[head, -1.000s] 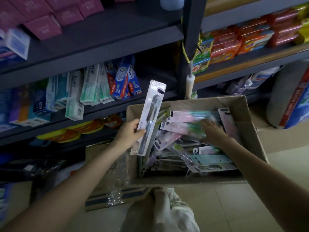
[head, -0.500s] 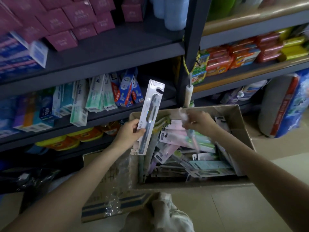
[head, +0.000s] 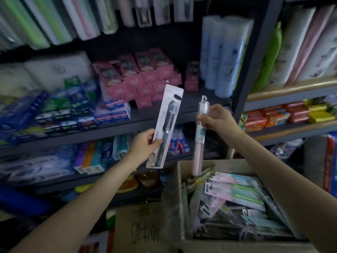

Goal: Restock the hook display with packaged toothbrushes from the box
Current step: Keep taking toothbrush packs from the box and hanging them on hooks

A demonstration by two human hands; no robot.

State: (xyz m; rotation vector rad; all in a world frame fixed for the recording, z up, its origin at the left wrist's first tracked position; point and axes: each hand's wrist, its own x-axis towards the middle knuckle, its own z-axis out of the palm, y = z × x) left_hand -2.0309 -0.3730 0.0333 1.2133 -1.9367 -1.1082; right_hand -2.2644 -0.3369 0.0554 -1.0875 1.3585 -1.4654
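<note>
The left hand is gripping a carded dark toothbrush near its lower end, fingers curled round the pack, tilting it upright before the shelves. The right hand is pinching a slim clear-cased pink toothbrush, which is hanging over the cardboard box. More packaged toothbrushes are lying heaped inside the box. Hanging packs are lining the top, blurred; pink cartons and toothpaste boxes are crowding the shelves behind
</note>
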